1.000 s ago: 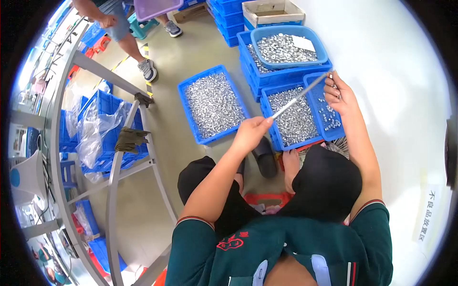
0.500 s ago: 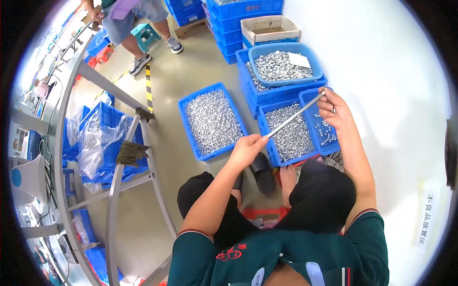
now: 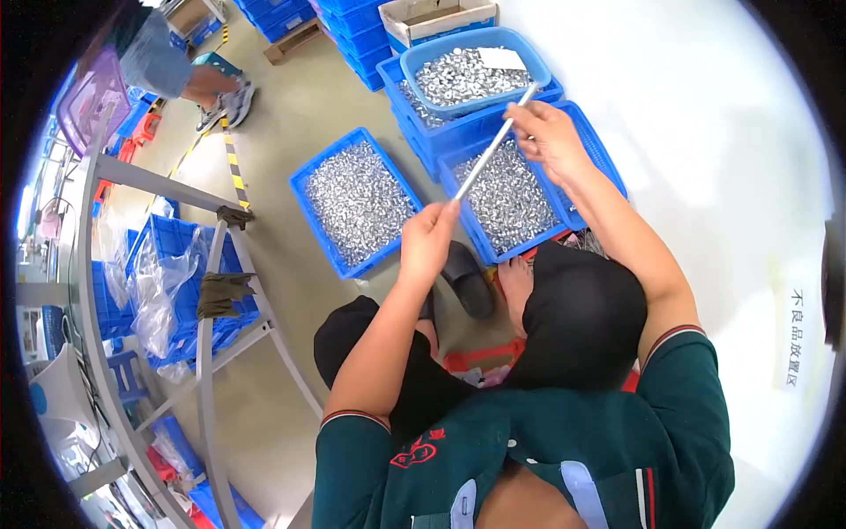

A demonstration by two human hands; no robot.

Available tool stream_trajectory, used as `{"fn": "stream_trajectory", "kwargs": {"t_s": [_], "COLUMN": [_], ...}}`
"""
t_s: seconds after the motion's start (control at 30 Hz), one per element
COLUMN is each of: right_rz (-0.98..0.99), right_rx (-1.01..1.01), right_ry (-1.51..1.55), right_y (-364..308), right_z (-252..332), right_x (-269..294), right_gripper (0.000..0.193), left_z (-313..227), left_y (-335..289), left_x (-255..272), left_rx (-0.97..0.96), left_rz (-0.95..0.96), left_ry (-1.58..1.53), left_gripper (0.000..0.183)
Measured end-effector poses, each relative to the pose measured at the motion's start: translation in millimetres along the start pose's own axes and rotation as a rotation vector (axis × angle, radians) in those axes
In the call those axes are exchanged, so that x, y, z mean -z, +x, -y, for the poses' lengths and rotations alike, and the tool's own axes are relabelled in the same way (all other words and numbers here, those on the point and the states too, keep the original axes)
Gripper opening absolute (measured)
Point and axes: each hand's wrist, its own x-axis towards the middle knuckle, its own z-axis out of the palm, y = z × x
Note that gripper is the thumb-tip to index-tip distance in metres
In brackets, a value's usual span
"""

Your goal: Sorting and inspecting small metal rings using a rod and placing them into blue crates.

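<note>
A thin, straight metal rod [image 3: 486,159] slants up and to the right between my two hands, above the bins. Its lower end is pinched between the thumb and fingers of my left hand [image 3: 426,240]. Near the upper end, my right hand [image 3: 552,141] has its fingers curled against the rod, with the tip standing out past them. Whether those fingers also hold a small part is too blurred to tell. Beneath the rod sits a blue bin [image 3: 480,240] of small silvery metal parts. Another blue bin [image 3: 304,198] of similar parts lies on the floor to the left.
A light-blue tub [image 3: 539,69] of metal pieces, with a white paper on top, rests on a blue crate behind. A grey metal frame [image 3: 204,370] stands at left, near crates with clear plastic bags [image 3: 159,309]. A person [image 3: 167,57] is at far left. A white wall [image 3: 705,176] borders the right.
The view has shifted, so the bins sit higher and farther left. My right hand has moved from the rod's upper tip to slightly below it. My left hand keeps hold of the lower end.
</note>
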Motion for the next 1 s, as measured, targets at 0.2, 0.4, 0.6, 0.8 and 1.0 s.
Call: {"fn": "stream_trajectory", "kwargs": {"t_s": [0.2, 0.4, 0.6, 0.8, 1.0], "right_rz": [0.441, 0.124, -0.059, 0.069, 0.095], "right_rx": [-0.565, -0.493, -0.460, -0.695, -0.536], "right_ry": [0.097, 0.401, 0.366, 0.505, 0.303], "right_y": [14.7, 47.4, 39.7, 28.1, 15.8], "right_z": [-45.3, -40.5, -59.0, -97.5, -89.4], "right_x": [36.8, 82.5, 86.1, 98.5, 85.7], "right_gripper": [0.022, 0.025, 0.016, 0.011, 0.020], "left_z": [17.8, 20.1, 26.8, 24.6, 37.1], "left_y": [18.7, 38.1, 10.3, -10.4, -6.9], "left_x": [-10.8, -11.9, -1.9, -3.6, 0.1], "left_rx": [0.190, 0.173, 0.171, 0.273, 0.208], "left_rz": [0.056, 0.100, 0.156, 0.191, 0.206], "left_ry": [-0.224, -0.195, -0.087, -0.170, -0.145], "left_gripper": [0.037, 0.035, 0.037, 0.038, 0.038]}}
